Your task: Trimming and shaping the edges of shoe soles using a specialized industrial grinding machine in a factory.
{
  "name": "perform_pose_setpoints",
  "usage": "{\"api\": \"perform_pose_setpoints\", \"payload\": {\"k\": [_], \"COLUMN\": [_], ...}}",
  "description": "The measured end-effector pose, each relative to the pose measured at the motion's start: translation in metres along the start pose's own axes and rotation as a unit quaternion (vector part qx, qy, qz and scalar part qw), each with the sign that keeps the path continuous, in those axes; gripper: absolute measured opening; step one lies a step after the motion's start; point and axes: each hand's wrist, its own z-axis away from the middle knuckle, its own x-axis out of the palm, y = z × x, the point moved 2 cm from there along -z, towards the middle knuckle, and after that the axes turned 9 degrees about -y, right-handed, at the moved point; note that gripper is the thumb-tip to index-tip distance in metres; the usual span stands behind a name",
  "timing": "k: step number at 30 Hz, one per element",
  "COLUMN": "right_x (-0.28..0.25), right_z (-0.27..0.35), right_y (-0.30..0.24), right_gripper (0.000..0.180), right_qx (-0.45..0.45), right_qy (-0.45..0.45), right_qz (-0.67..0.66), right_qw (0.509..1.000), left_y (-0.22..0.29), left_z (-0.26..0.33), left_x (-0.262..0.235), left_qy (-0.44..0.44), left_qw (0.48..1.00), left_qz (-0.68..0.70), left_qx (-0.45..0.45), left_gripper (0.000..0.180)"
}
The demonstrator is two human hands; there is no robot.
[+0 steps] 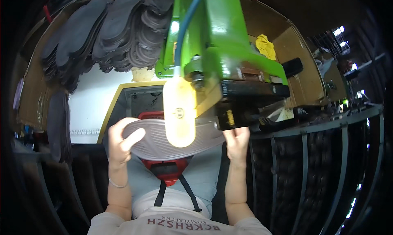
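While both hands' fingers grip it, sole spans between.

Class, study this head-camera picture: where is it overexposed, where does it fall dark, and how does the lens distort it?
Head view: the lamp glares white-yellow over the grey shoe sole; windows at upper right blow out; the rim falls to black; the fisheye bends the metal rack bars at right.

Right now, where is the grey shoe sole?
In the head view the grey shoe sole sits at centre, held between the left hand and right hand, under the green machine.
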Motion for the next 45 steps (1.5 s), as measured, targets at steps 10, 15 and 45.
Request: {"api": "perform_pose_setpoints", "payload": {"k": [10,15,45], "right_x": [0.056,0.068,-0.144], "right_z": [0.005,0.005,0.016], "right_y": [0.006,0.040,0.048], "right_gripper": [0.052,0.068,0.046], "right_qx": [-0.113,-0.116,0.021], "right_qy": [0.019,0.041,0.317], "right_qz": [0.066,0.078,0.063], "right_qw": [0.991,0.989,0.946], "left_y": [-0.099,-0.124,0.072], "left_z": [0.091,0.118,0.130], "left_x": [-0.041,0.036,-0.162], "left_qy": [-0.029,-0.066,0.351], "left_qw": [0.996,0.979,0.790], "left_qz": [0.062,0.113,-0.499], "left_qx": [-0.065,-0.156,0.057], "left_gripper": [0.019,0.016,0.039]}}
